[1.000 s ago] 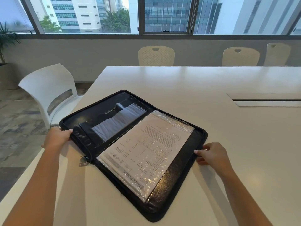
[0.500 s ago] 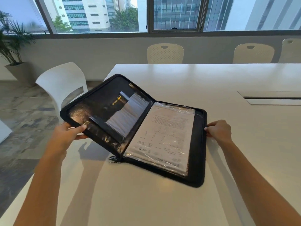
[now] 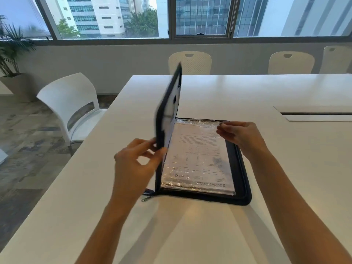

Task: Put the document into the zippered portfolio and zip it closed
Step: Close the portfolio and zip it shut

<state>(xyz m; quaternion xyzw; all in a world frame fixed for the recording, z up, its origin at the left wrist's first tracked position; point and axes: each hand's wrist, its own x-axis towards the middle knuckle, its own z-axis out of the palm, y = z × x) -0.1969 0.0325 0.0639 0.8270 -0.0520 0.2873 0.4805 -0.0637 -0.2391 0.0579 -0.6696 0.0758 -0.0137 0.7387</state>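
Fingers (image 3: 152, 147) of left hand (image 3: 133, 168) pinch the raised cover (image 3: 167, 111) edge, thumb inside. Right hand (image 3: 240, 136) is loosely curled, fingertips hovering over the far right corner of the portfolio (image 3: 242, 168); contact can't be told. Head view: document (image 3: 198, 159), in plastic sleeve, lies flat on the right half, between both hands. Rec.: lower cover squarely, keep sleeve clear of zip track; zipper pull (image 3: 146, 198) sits at near-left corner on table (image 3: 190, 225).
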